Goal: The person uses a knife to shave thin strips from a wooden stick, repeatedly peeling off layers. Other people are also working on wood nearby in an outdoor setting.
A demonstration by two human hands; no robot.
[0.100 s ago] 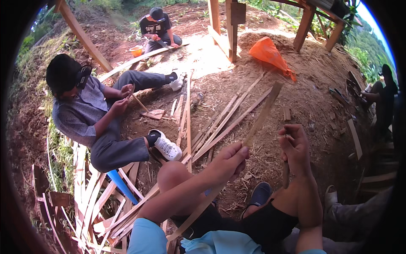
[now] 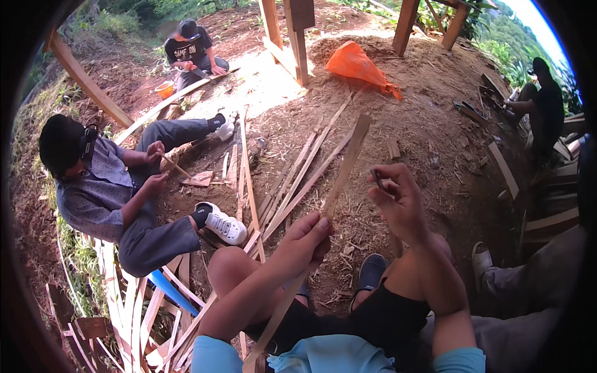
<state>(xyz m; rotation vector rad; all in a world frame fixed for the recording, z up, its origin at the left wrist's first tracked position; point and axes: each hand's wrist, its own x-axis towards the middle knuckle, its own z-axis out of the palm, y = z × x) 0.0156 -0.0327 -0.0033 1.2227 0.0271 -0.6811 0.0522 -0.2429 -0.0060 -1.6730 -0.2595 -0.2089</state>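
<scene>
My left hand (image 2: 306,241) is closed around a long, flat wooden strip (image 2: 344,169). The strip slants up and away from me, while its lower end passes under my left forearm beside my lap. Raised to the right of the strip, my right hand (image 2: 401,202) is pinched on what looks like a slim knife (image 2: 396,245) with a long wooden handle. A thin dark piece of it shows at my fingertips, and the handle hangs below the palm. It stands apart from the strip. My right fingers hide its middle part.
A seated person (image 2: 99,186) at left holds a thin stick; another (image 2: 194,53) sits farther back. Cut strips (image 2: 137,304) lie heaped at lower left, with more strips (image 2: 305,177) ahead. An orange plastic sheet (image 2: 357,65) lies beyond, near wooden posts (image 2: 297,50). A dark-clothed person (image 2: 542,105) is at right.
The whole view has shifted, so most things sit farther left and the nearby ground higher. My right hand has turned slightly, showing the dark piece at its fingertips. Both hands keep their hold.
</scene>
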